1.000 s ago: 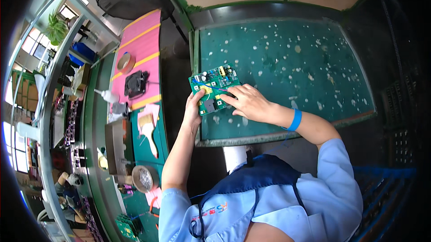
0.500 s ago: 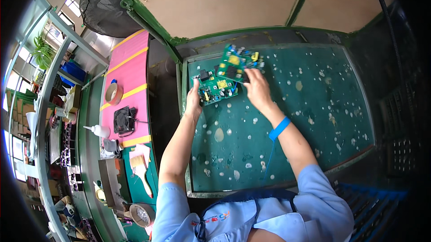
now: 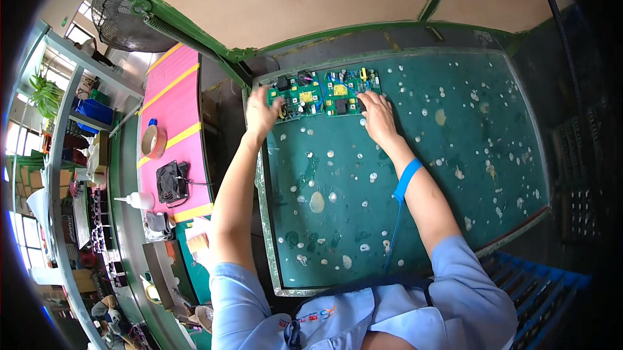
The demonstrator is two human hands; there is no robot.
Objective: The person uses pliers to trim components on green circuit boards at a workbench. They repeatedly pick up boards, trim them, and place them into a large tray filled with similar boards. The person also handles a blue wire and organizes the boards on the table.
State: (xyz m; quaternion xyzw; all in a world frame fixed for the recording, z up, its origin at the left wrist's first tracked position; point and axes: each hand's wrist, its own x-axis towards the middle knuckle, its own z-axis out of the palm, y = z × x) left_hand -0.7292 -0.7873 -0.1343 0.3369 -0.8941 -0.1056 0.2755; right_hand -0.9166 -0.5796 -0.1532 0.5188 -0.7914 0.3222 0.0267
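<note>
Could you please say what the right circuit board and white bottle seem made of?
The right circuit board looks like rigid, green-coated laminate, judging by its flat, straight-edged sheet. The white bottle is probably smooth plastic, given its rounded body and narrow spout.

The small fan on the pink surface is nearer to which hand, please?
Left: the left hand is ahead and right of the small fan; the right hand, farther right.

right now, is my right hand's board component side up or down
Component side up: the board shows its black block and yellow patch.
</note>
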